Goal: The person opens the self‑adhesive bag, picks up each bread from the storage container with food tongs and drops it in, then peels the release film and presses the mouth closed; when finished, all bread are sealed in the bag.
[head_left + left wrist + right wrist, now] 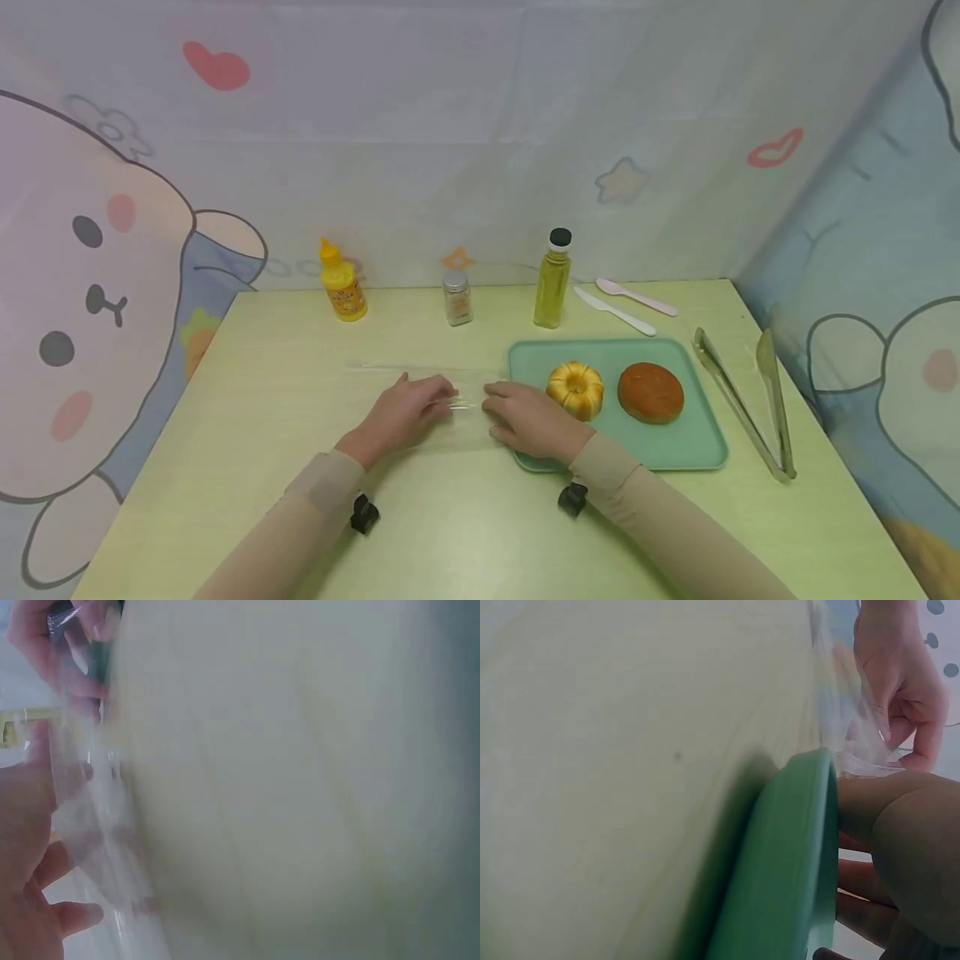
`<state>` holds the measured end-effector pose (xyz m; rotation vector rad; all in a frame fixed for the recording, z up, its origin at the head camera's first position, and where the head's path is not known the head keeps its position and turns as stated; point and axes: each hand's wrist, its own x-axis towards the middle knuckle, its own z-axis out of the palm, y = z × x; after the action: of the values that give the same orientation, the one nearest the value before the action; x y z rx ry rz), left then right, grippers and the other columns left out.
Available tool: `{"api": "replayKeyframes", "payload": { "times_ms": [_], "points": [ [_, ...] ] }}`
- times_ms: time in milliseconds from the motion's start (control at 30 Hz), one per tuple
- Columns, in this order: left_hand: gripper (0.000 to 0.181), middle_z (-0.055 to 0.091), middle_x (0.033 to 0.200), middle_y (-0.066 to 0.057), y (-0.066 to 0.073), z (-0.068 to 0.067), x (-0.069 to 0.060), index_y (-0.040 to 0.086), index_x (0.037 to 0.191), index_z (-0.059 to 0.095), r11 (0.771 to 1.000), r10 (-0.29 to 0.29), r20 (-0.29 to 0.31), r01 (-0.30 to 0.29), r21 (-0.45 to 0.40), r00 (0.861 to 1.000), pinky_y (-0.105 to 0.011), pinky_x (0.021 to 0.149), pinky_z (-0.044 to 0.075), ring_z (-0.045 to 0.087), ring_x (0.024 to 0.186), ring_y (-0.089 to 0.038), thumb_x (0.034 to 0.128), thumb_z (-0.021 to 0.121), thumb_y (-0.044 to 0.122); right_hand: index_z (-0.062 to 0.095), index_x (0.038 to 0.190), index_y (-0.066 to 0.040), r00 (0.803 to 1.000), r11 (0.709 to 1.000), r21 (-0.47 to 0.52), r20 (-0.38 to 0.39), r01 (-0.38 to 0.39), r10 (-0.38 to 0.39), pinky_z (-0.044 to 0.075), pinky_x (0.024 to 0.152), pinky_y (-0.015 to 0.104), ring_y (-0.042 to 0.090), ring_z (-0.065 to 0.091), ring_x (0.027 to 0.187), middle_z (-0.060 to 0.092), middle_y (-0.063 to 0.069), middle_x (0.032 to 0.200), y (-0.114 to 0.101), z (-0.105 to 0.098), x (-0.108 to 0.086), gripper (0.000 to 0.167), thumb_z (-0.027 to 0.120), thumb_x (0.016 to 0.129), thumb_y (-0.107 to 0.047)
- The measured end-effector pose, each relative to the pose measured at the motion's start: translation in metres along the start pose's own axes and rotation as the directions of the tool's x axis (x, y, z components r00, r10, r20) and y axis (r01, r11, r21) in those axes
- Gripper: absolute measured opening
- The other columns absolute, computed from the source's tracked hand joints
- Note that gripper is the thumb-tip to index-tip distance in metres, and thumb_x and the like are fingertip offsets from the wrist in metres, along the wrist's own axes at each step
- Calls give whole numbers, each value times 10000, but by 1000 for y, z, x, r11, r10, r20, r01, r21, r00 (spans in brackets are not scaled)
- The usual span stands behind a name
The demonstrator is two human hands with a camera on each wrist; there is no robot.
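Note:
Thin clear plastic (463,402) lies low over the table between the two hands, crinkled and shiny in the middle. From its left side, the left hand (405,410) pinches it; the right wrist view shows that thumb and the bent fingers at the plastic (855,739). The right hand (536,419) grips the plastic's right part with curved fingers, its palm over the left edge of the green tray (622,454). In the left wrist view the left hand (34,855) has its fingers spread behind the plastic (112,855). Its outer edges are hard to make out.
On the tray sit a ridged yellow bun (575,390) and a brown bun (651,393). Behind stand a yellow squeeze bottle (345,290), a shaker (457,298) and an oil bottle (552,287). A white knife (615,312), pink spoon (637,297) and metal tongs (738,404) lie right.

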<state>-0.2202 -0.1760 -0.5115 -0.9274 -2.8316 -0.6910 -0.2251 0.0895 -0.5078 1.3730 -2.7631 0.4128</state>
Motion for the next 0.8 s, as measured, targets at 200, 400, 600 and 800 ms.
{"api": "replayKeyframes", "payload": {
  "times_ms": [200, 400, 600, 800],
  "points": [
    [506, 574, 1538, -113, -4, -6, -1, 37, 1441, 619, 1000, -30, 102, 29, 10, 994, -675, 1141, 387, 616, 1343, -325, 1022, 710, 305, 720, 1212, -38, 1000, 1000, -10, -3, 2, -2, 520, 1077, 465, 350, 648, 1266, 659, 188, 1374, 1, 1, 0, 298, 750, 969, -207],
    [440, 389, 1673, -133, -7, -5, -5, 39, 1412, 662, 1000, 9, 101, -9, -1, 995, -572, 1188, 387, 479, 1449, -405, 1062, 640, 305, 719, 1218, -38, 1000, 1000, -8, -3, 1, -1, 534, 1053, 482, 353, 654, 1252, 659, 187, 1373, 0, 0, 0, 297, 748, 971, -199],
    [419, 339, 1688, -180, -11, -2, -9, 114, 1467, 634, 999, 22, 50, -19, -48, 999, -603, 1207, 341, 350, 1505, -506, 1091, 583, 293, 714, 1230, -36, 1000, 1000, -4, -4, 9, -9, 531, 1056, 482, 350, 651, 1253, 655, 183, 1375, 0, 0, -1, 309, 748, 975, -207],
    [463, 263, 1725, -156, -12, 0, -11, 222, 1564, 532, 993, -27, 45, 32, -114, 999, -761, 1175, 234, 224, 1555, -525, 1134, 461, 376, 684, 1332, -34, 1000, 1000, 24, 12, 11, -11, 477, 1127, 479, 357, 593, 1339, 627, 201, 1421, -1, 0, -2, 383, 715, 995, -215]
  ]
}}
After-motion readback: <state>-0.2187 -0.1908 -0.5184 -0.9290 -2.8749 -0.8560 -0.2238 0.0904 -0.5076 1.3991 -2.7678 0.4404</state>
